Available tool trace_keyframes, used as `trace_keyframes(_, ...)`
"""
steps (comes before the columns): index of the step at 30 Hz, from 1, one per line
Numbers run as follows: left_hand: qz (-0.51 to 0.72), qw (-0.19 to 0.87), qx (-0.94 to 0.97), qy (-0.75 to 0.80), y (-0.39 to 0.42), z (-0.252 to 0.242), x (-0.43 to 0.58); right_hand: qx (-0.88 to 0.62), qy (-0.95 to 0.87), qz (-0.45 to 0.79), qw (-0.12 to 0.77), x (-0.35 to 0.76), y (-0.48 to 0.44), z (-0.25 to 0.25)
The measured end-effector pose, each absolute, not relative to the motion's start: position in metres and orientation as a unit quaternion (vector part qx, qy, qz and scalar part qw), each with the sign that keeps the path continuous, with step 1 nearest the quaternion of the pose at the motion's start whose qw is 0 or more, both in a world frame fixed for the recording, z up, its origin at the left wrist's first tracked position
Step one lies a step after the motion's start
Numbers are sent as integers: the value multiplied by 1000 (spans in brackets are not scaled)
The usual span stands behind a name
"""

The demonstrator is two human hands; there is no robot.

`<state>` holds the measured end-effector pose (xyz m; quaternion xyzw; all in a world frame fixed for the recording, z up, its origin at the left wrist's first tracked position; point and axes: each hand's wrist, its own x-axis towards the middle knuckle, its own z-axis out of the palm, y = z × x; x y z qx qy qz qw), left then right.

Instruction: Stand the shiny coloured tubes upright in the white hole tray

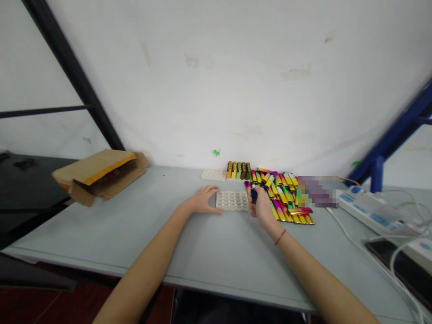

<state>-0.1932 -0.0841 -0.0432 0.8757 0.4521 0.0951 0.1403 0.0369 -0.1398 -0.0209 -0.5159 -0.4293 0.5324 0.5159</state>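
A white tray (232,201) with rows of round pockets lies flat on the table in front of me. My left hand (203,200) is at its left end, thumb and fingers spread apart around the near and far corners. At the right end, my right hand (261,204) is closed around a dark blue lighter (254,194), mostly hidden by the fingers. Just right of that hand lies a heap of shiny lighters (283,191) in yellow, pink, red and green with gold ends. Behind the tray stands a block of upright lighters (238,170) with dark tops.
A second white tray (213,174) lies near the wall. On the left is an open brown cardboard box (101,173). Power strips (367,211), white cables and a dark phone (401,261) occupy the right side. The table's front edge (236,294) runs below my forearms.
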Motion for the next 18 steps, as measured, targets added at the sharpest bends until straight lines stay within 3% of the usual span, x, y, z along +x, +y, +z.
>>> trace_keyframes(5, 96, 146, 872, 458, -88, -42, -191, -492, -501, 496, 510, 26, -132, -4)
trace_keyframes(9, 102, 139, 873, 456, -88, -45, -191, -448, -645, 351, 510, 15, -111, 4)
trace_keyframes(18, 107, 129, 875, 455, -88, -47, -191, -424, -753, 192, 465, -9, -86, -28)
